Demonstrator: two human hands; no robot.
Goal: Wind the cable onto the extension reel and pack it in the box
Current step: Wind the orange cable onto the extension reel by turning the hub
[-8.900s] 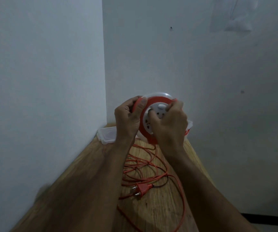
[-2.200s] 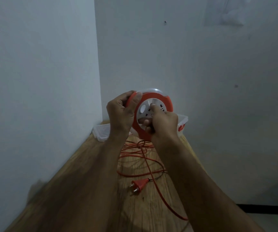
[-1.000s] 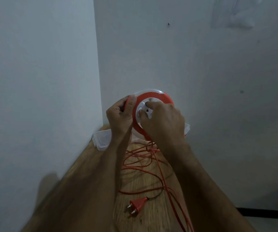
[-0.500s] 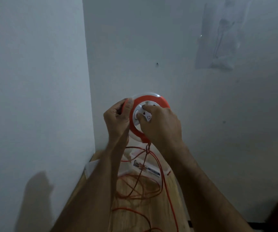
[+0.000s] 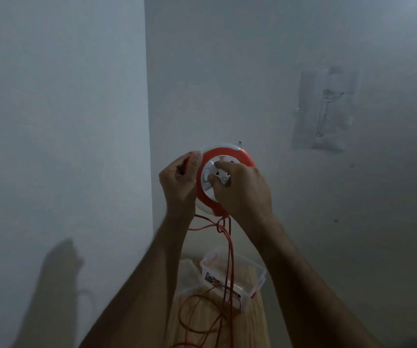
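Orange reel with white centre; orange cable; clear box with orange clips; light wood-grain table below.

The label on the clear box is too blurred to read.

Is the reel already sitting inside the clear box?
No, both hands hold the reel up in front of the wall, well above the clear box, with orange cable hanging down from it.

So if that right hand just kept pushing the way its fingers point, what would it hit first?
The round orange and white cable reel: the right hand already has its fingers on the reel's white centre. Past that, probably the pale wall, though depth is unclear.
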